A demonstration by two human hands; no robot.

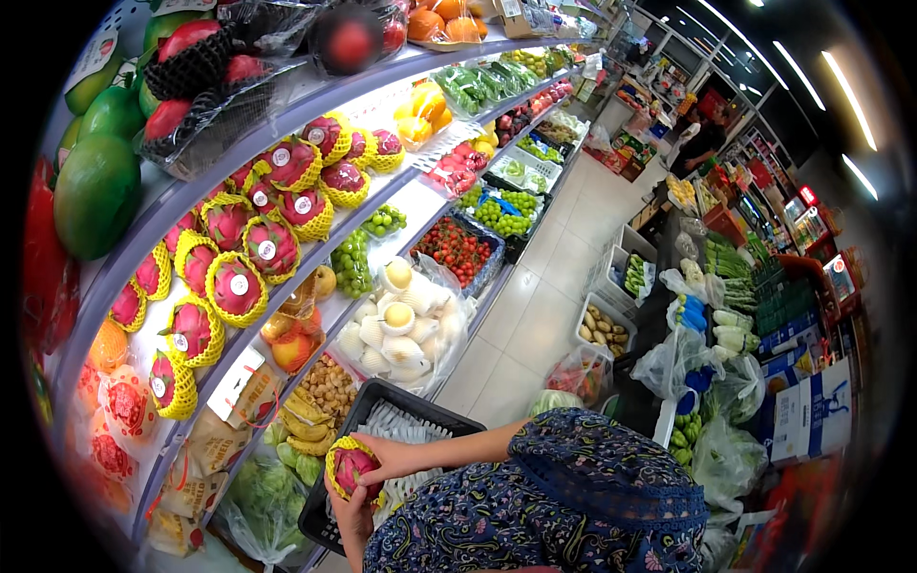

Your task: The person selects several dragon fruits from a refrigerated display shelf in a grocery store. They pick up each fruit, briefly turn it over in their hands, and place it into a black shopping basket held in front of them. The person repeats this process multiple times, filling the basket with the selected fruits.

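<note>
A pink dragon fruit (351,469) in a yellow foam net is between my two hands, above a black plastic crate (430,410). My left hand (352,512) supports it from below. From the other side, the fingers of my right hand (387,458) press on its skin and the net. Pale folded packing material (408,427) lines the crate. More netted dragon fruits (236,286), many bearing round stickers, lie in rows on the lit shelf ahead.
White-netted pears (401,315) lie beyond the crate. Bananas (304,422) and bagged leafy greens (265,501) are to its left. Shelf edges (286,118) curve overhead with green mangoes (100,193). A tiled aisle (526,315) separates the vegetable stand (731,286); a person (702,147) stands farther off.
</note>
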